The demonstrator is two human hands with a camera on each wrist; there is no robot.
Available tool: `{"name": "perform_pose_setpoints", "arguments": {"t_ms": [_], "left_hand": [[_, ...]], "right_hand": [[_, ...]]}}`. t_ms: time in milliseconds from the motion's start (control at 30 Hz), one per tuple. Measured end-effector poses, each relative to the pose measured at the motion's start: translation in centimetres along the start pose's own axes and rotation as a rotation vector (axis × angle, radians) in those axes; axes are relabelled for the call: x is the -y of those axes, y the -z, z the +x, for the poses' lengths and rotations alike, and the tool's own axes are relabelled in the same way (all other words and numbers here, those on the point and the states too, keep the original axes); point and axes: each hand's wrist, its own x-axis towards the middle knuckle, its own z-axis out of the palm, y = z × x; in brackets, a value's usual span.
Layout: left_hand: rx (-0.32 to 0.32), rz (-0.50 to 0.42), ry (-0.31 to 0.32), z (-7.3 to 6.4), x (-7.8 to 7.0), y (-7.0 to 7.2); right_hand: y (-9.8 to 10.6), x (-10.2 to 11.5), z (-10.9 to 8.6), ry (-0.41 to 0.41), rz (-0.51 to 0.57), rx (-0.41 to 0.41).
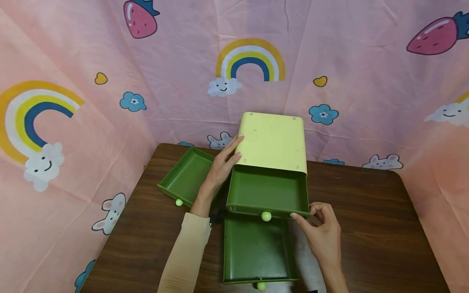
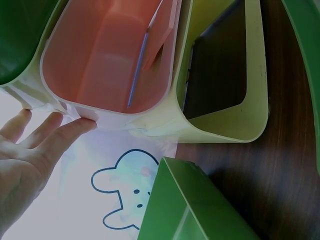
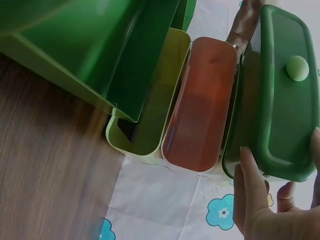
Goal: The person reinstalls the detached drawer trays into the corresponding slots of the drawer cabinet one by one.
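Note:
A pale yellow cabinet (image 1: pixel 272 140) stands at the back of the table. Its top green drawer (image 1: pixel 269 189) is partly pulled out, with a round light green knob (image 1: pixel 266 216). My right hand (image 1: pixel 326 232) pinches that drawer's front right corner, thumb on the front. My left hand (image 1: pixel 220 169) rests on the cabinet's left side with fairly straight fingers, two fingertips showing at the top edge. Below the top drawer, the right wrist view shows a compartment with an orange-pink lining (image 3: pixel 202 105) and an open-fronted yellow bottom compartment (image 3: pixel 160 100).
One loose green drawer (image 1: pixel 188 173) lies tilted on the left of the brown table (image 1: pixel 373 228). Another green drawer (image 1: pixel 258 252) sits in front of the cabinet, partly under the pulled-out one. A pink patterned cloth (image 1: pixel 183 61) hangs behind and on both sides.

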Motion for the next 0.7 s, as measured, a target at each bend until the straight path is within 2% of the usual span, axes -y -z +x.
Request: {"name": "perform_pose_setpoints", "arguments": {"t_ms": [200,467,700], "left_hand": [[0.001,0.0,0.014,-0.1,0.3,0.1],[-0.013,0.006,0.012,-0.1,0.0,0.0],[-0.016,-0.008,-0.001,0.0,0.1,-0.1]], "right_hand": [[-0.1,-0.3,0.2,0.035,-0.048,-0.056],[-0.1,-0.5,0.8,-0.013,-0.082,-0.11],[-0.4,-0.7,1.5,-0.016,-0.056,-0.129]]}}
